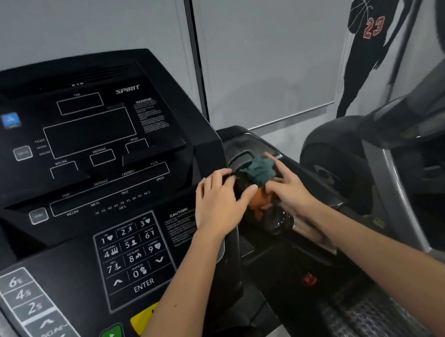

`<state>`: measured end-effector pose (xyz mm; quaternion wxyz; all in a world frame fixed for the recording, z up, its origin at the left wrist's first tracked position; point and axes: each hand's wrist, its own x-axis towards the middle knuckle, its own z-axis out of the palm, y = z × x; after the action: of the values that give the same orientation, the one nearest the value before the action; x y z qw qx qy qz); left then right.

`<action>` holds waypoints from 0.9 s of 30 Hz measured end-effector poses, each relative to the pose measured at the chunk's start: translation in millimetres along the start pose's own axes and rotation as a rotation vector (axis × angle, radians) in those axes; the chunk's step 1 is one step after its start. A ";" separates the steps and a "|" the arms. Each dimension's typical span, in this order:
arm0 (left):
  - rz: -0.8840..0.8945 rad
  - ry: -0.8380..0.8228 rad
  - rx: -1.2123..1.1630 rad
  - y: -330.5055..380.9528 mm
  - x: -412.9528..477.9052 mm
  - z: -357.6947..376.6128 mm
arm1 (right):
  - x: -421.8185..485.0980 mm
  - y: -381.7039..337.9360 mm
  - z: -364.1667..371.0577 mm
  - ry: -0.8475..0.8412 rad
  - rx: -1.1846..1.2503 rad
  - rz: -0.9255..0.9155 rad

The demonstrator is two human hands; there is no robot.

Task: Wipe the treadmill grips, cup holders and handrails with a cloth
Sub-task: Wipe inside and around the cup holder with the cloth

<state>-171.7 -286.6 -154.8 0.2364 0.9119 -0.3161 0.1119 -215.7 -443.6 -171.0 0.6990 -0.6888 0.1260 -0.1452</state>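
Beside grey wall (267, 41) — treadmill console (89, 162), green cloth (258, 169)

Your cloth (259, 170) is crumpled into a wad, teal on top and orange beneath (one piece or two, hard to tell). It sits over the dark cup holder (244, 158) just right of the treadmill console (87, 150), gripped by your right hand (288, 188).

One treadmill console (96, 166), two hands, left hand (218, 200) and right hand (290, 186), one cloth (260, 170), one wall silhouette (383, 6)
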 end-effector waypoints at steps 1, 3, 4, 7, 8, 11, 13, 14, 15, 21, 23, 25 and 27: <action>-0.008 0.013 -0.015 0.8 2.5 1.4 | 1.3 -1.4 -0.5 -0.001 0.015 0.007; -0.034 0.067 -0.088 2.0 8.5 3.6 | 3.6 -4.0 -1.0 -0.004 -0.026 0.003; -0.054 0.103 -0.157 2.8 10.9 3.8 | 5.3 -3.0 -2.2 0.005 -0.067 -0.015; -0.139 0.217 -0.466 5.8 17.7 -1.8 | 14.6 -1.6 -9.6 0.054 -0.263 -0.124; -0.154 0.244 -0.537 6.1 20.3 -3.5 | 18.2 -2.2 -12.0 0.070 -0.348 -0.157; -0.140 0.287 -0.634 7.4 25.3 -6.6 | 29.1 -4.2 -14.3 0.139 -0.519 -0.232; -0.118 0.347 -0.676 9.4 28.9 -10.3 | 35.9 -8.8 -11.7 0.211 -0.606 -0.283; -0.116 0.387 -0.685 9.7 31.4 -13.0 | 38.9 -12.9 -10.1 0.240 -0.622 -0.313; -0.117 0.421 -0.688 8.4 34.6 -15.7 | 41.3 -18.1 -8.1 0.251 -0.610 -0.340; -0.086 0.458 -0.681 -4.6 45.5 -41.7 | 50.0 -54.5 13.2 0.177 -0.372 -0.418; -0.066 0.462 -0.717 -10.2 46.9 -51.7 | 50.9 -64.6 23.5 0.184 -0.335 -0.440; -0.074 0.390 -0.791 -16.9 47.2 -59.8 | 50.4 -73.8 34.1 0.221 -0.308 -0.457; -0.097 0.255 -0.827 -23.6 43.3 -65.6 | 49.3 -82.8 45.4 0.259 -0.234 -0.466</action>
<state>-126.9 -260.1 -91.4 0.6241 0.7331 -0.2594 0.0761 -155.4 -420.8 -86.2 0.5409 -0.7508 0.0684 -0.3728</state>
